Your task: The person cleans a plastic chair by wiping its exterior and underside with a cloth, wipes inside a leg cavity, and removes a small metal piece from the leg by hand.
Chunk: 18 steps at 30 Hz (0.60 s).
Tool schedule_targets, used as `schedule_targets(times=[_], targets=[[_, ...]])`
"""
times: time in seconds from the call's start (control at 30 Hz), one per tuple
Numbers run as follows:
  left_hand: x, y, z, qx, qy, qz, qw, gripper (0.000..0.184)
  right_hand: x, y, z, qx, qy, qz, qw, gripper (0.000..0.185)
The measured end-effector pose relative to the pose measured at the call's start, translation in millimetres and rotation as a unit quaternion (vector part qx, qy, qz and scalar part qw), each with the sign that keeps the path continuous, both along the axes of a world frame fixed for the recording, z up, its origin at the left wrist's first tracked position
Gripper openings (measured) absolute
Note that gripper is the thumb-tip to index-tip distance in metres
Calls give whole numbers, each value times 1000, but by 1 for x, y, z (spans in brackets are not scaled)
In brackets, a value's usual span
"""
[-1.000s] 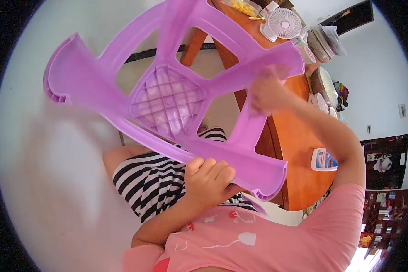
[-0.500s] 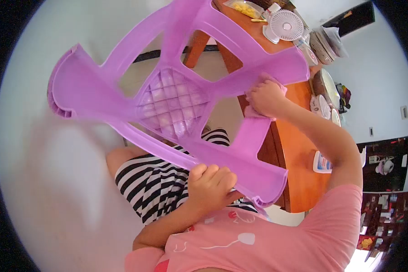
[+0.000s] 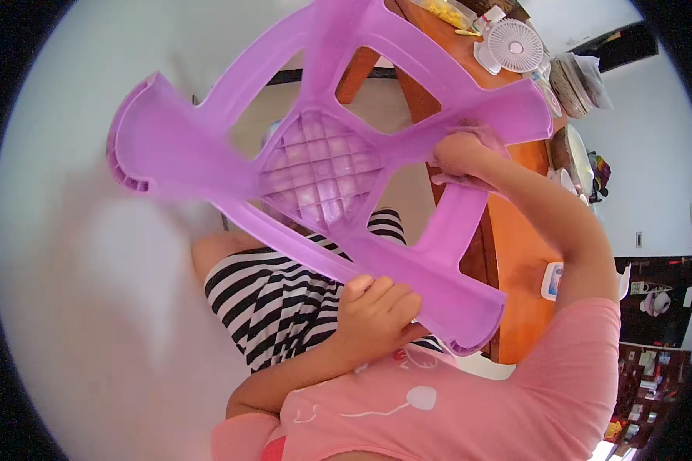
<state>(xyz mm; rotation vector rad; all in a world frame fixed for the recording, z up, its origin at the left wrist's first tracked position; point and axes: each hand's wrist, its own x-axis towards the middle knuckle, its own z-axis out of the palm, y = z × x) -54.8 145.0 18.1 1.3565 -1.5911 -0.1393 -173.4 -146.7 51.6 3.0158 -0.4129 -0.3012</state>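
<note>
A purple plastic stool (image 3: pixel 242 219) is held up before me, its hollow underside and legs facing me. Its latticed seat (image 3: pixel 321 170) is in the middle. My left hand (image 3: pixel 378 311) is closed around the stool's near edge bar, close to the lower right leg. My right hand (image 3: pixel 465 154) is closed on a pink cloth (image 3: pixel 484 183), pressed against the inside of the right-hand leg. Part of the cloth is hidden under the fingers.
A brown wooden table (image 3: pixel 519 253) stands to the right. On it are a small white fan (image 3: pixel 514 46), a bag of yellow pieces (image 3: pixel 447 11), bowls (image 3: pixel 570 157) and a white bottle (image 3: pixel 551 281). Striped shorts (image 3: pixel 284 307) cover my lap below the stool.
The stool and both hands appear shifted right, as does the background. My right hand has turned and slid a little on the leg with the cloth. The left grip looks the same.
</note>
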Motion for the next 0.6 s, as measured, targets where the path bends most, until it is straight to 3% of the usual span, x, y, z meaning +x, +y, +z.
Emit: schedule_targets(times=[0.13, 0.2, 0.23, 0.3, 0.43, 0.5, 0.6], targets=[[0, -1, -2, -1, 7, -2, 1000, 30, 0, 2, 23, -76, 142, -15, 987, 21], [0, 0, -2, 7, -17, -5, 1000, 30, 12, 15, 52, -96, 360, -123, 920, 19], [0, -1, -3, 6, -16, -4, 1000, 30, 4, 10, 55, -98, 361, -122, 919, 19], [0, -2, -4, -4, -3, -6, 1000, 31, -26, -5, 59, -84, 200, 29, 976, 18], [-2, -3, -4, -10, 2, -6, 1000, 31, -13, -5, 38, -131, 189, 20, 973, 15], [-2, -3, -3, -12, -5, -2, 1000, 31, 11, -1, 35, -100, 275, -2, 956, 14], [-5, -1, -4, -16, 3, 7, 1000, 32, 3, -19, -10, -70, 225, -17, 972, 20]])
